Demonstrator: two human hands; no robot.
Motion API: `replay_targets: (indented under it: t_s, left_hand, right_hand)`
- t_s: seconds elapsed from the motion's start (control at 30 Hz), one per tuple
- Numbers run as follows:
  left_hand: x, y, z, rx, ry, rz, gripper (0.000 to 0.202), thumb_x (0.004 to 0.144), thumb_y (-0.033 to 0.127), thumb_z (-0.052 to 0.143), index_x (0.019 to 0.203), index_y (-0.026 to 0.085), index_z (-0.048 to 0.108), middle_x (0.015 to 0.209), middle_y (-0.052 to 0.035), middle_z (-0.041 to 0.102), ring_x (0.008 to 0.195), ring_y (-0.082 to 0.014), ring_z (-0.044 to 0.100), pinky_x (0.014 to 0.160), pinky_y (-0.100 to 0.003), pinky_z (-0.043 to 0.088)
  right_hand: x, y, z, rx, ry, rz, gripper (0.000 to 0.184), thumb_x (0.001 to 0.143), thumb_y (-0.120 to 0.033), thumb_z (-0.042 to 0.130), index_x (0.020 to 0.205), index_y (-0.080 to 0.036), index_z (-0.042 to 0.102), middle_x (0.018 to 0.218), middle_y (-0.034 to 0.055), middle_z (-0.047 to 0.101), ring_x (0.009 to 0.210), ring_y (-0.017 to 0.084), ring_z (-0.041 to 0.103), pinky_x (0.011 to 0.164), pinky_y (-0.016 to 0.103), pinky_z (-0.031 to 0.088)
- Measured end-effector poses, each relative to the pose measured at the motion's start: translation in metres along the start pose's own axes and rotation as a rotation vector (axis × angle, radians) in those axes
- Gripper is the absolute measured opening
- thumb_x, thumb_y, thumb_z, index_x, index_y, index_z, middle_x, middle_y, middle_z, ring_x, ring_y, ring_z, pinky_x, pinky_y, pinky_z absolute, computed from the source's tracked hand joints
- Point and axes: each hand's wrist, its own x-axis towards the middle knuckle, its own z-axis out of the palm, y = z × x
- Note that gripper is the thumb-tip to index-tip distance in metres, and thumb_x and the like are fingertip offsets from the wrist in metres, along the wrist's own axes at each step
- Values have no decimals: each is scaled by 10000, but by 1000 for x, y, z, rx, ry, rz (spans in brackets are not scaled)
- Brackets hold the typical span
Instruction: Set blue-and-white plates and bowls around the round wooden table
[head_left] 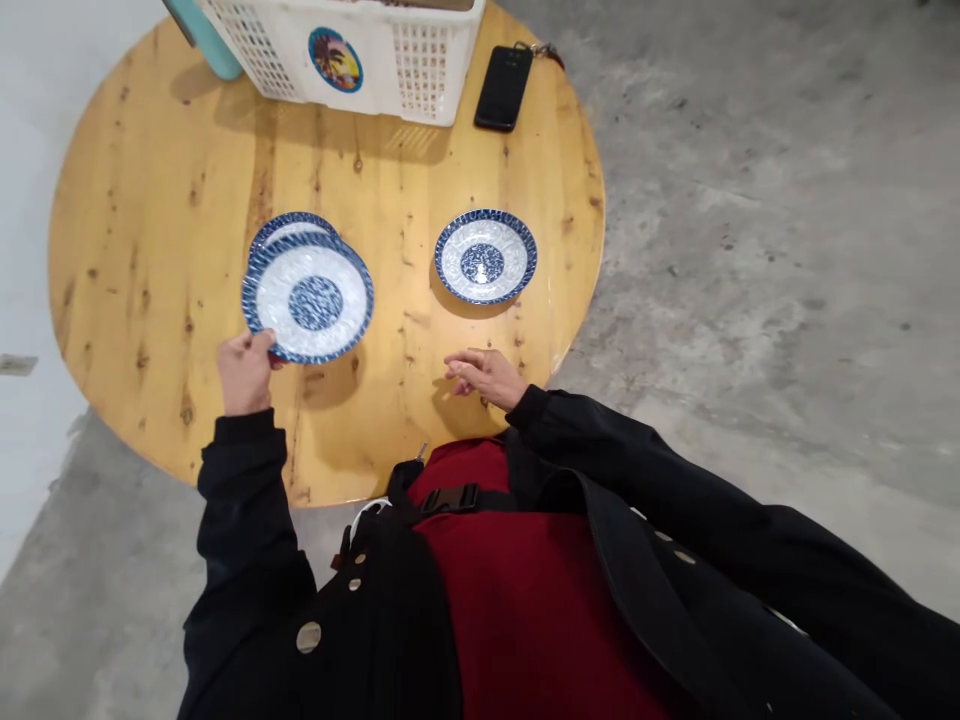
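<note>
My left hand (246, 372) grips the near-left rim of a blue-and-white plate (285, 300), thumb on top. That plate is raised over the table and partly covers a second blue-and-white plate (294, 218) behind it. To the right, a third plate (459, 262) of like pattern rests on the wooden table (390, 380). Just in front of this third plate, my right hand (484, 377) hovers near the table's front edge, fingers stretched out and apart, holding nothing and not touching the plate.
A white plastic basket (375, 70) with a round sticker stands at the back of the round table. Right of it lies a black phone (504, 88) with a strap. A teal object (216, 45) is left of the basket. Concrete floor (750, 250) lies to the right.
</note>
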Motion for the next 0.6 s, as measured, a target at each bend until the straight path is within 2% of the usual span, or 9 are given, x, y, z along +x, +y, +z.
replay_targets:
  t_s: [0.13, 0.2, 0.27, 0.33, 0.4, 0.6]
  left_hand:
    - [-64, -30, 13, -81, -240, -70, 222, 728, 349, 626, 600, 181, 559, 544, 16, 498, 500, -103, 440, 481, -219, 390]
    - [-87, -45, 20, -98, -304, -105, 241, 729, 353, 635, 576, 186, 554, 527, 14, 481, 497, -109, 434, 479, -223, 390]
    - [-102, -59, 22, -105, -317, -146, 246, 733, 354, 639, 572, 189, 553, 520, 15, 472, 499, -115, 434, 479, -225, 395]
    - [-111, -71, 20, -98, -305, -175, 243, 744, 359, 633, 586, 190, 558, 527, 14, 476, 507, -120, 440, 481, -226, 398]
    - [-113, -83, 14, -72, -280, -185, 246, 756, 368, 623, 598, 191, 557, 532, 15, 474, 516, -122, 438, 483, -226, 392]
    - [-103, -107, -1, 52, -215, -182, 281, 750, 444, 611, 648, 185, 569, 562, 27, 478, 561, -123, 450, 497, -220, 377]
  right_hand:
    - [1, 5, 22, 99, -49, -8, 393, 906, -456, 683, 1142, -146, 639, 1028, 89, 720, 684, 124, 697, 591, 221, 577]
    - [1, 10, 31, 92, -85, -26, 382, 890, -453, 686, 1124, -155, 640, 962, 62, 707, 696, 141, 693, 596, 244, 584]
    - [1, 16, 39, 48, -105, -64, 280, 866, -367, 680, 1050, -157, 656, 870, 29, 682, 675, 145, 674, 583, 247, 573]
    - [2, 23, 47, -5, -119, -85, 197, 828, -259, 653, 995, -156, 664, 822, 11, 662, 655, 143, 658, 576, 244, 560]
    - [5, 28, 55, -40, -144, -72, 202, 790, -186, 623, 984, -156, 668, 814, 4, 663, 643, 140, 650, 585, 247, 554]
    - [17, 35, 74, -28, -268, -30, 312, 737, -128, 597, 1033, -177, 681, 794, -18, 674, 694, 150, 661, 654, 251, 567]
